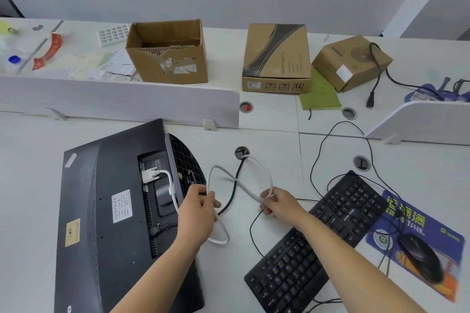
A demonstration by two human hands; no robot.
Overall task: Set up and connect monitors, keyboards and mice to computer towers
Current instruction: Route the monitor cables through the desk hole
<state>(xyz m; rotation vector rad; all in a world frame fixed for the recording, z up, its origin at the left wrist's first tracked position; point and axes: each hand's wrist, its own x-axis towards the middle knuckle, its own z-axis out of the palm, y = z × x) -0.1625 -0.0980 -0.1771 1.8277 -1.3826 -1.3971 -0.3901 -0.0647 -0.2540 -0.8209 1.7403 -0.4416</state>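
White cable (270, 176) sits pinched in both grips: left hand (198, 213) closed on it beside the face-down monitor (101, 211), right hand (276, 202) closed on its loop. It looks light, soft and springy, so it probably tangles easily and is best held near its plug (148, 175). It runs into the desk (279, 140) hole (241, 152).

- Monitor (114, 211), lower left of frame: rear panel faces up on the worktop (274, 145); a white cable (239, 181) is plugged into its rear port.
- The white cable loops across centre frame toward the round cable hole (241, 152).
- Left grip (198, 213) holds the white cable just beside the monitor; right grip (276, 202) pinches its loop, right of centre.
- Keyboard (312, 241), lower right; mouse (419, 259) on a blue mouse pad (437, 226), far right.
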